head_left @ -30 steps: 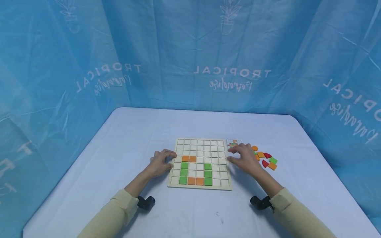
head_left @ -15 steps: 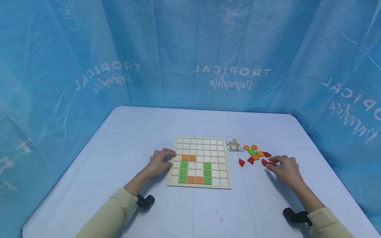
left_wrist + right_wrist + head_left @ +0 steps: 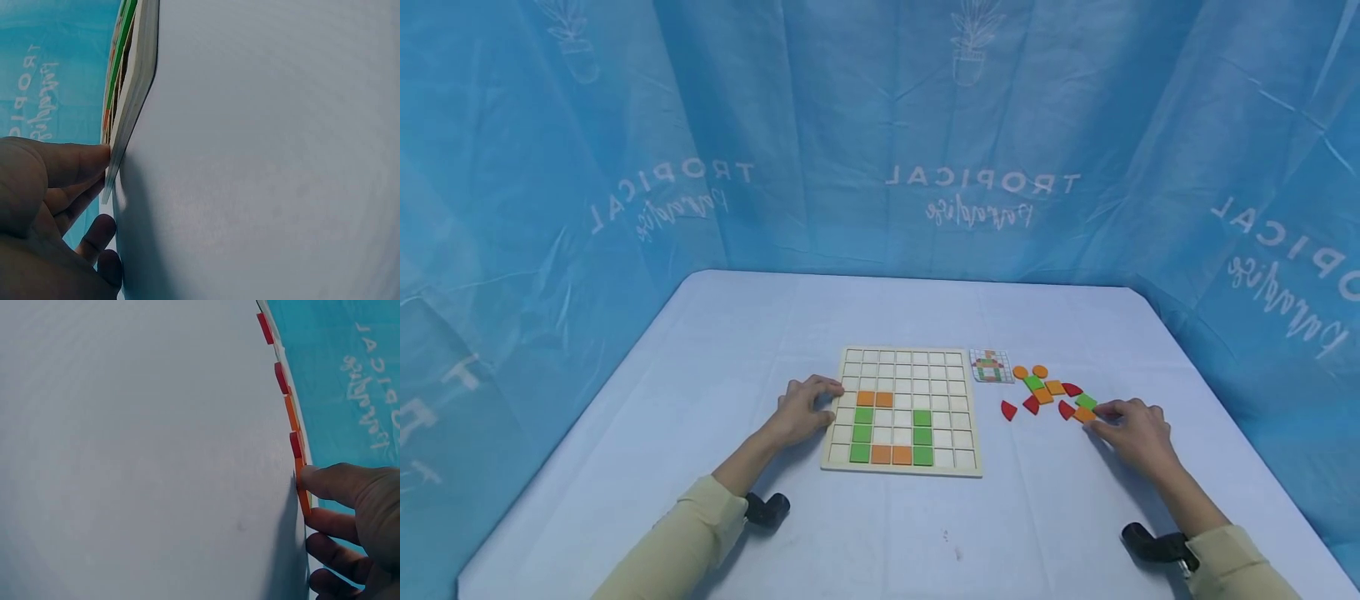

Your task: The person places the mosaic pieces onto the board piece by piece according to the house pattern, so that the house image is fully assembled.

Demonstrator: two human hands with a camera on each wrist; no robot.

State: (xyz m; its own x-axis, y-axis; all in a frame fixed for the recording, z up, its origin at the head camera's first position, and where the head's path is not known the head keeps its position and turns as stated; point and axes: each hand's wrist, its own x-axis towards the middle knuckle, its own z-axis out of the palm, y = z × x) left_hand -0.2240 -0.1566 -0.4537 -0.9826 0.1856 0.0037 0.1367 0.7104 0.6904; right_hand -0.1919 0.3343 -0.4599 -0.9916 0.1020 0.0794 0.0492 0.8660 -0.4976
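A pale wooden grid board (image 3: 955, 454) lies mid-table with green square tiles (image 3: 861, 433) and orange square tiles (image 3: 876, 399) in some cells. My left hand (image 3: 802, 410) touches the board's left edge with thumb and index finger, and the left wrist view shows the thumb (image 3: 81, 164) against that edge. To the right, my right hand (image 3: 1135, 433) pinches an orange square tile (image 3: 1082, 414) at the pile's right end, between thumb (image 3: 331, 481) and index finger. A green tile (image 3: 1086, 402) and a red quarter-round tile (image 3: 1066, 409) lie beside it.
A small printed pattern card (image 3: 992, 367) sits off the board's upper right corner. Orange round tiles (image 3: 1040, 372), more red quarter-rounds (image 3: 1009, 410), orange squares (image 3: 1055, 387) and a green square (image 3: 1033, 382) lie between card and right hand. Blue curtains surround the white table (image 3: 760, 325).
My right hand has gone from the board's right edge to the right end of the loose tiles, then slightly further right around an orange square. The left hand stays at the board's left edge.
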